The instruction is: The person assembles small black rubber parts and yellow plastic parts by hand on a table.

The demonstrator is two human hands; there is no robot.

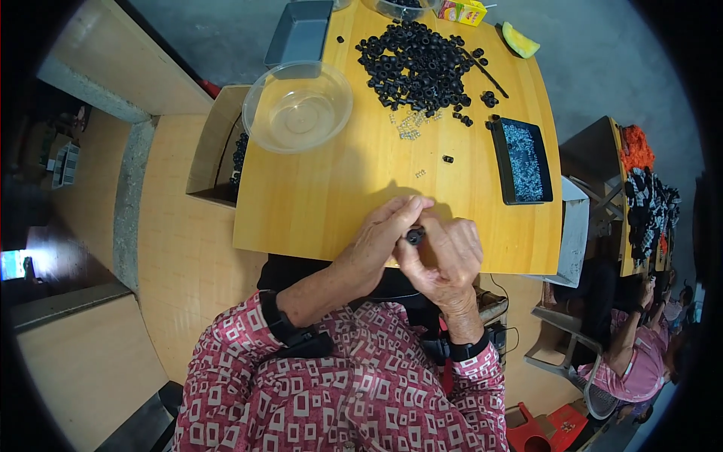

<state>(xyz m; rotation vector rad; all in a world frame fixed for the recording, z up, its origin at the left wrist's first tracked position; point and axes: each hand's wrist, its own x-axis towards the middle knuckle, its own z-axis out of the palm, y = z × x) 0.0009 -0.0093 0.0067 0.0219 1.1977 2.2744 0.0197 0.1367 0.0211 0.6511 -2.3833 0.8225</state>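
Observation:
My left hand (382, 230) and my right hand (446, 255) meet over the near edge of the wooden table. Between their closed fingers is a small black cylindrical part (415, 236), its round hollow end showing. The fingers hide most of it. Just beyond my hands lie a few tiny metal springs (420, 174) and a single small black piece (448, 159). Farther back, more springs (409, 126) are scattered in front of a large heap of black plastic parts (414, 64).
A black tray (546, 197) of small bluish-silver pieces sits at right. At left stand a clear round bowl (260, 124) and a grey bin (292, 34); a cardboard box (211, 143) is beside the table. A thin black rod (491, 77) and melon slice (520, 41) lie far right.

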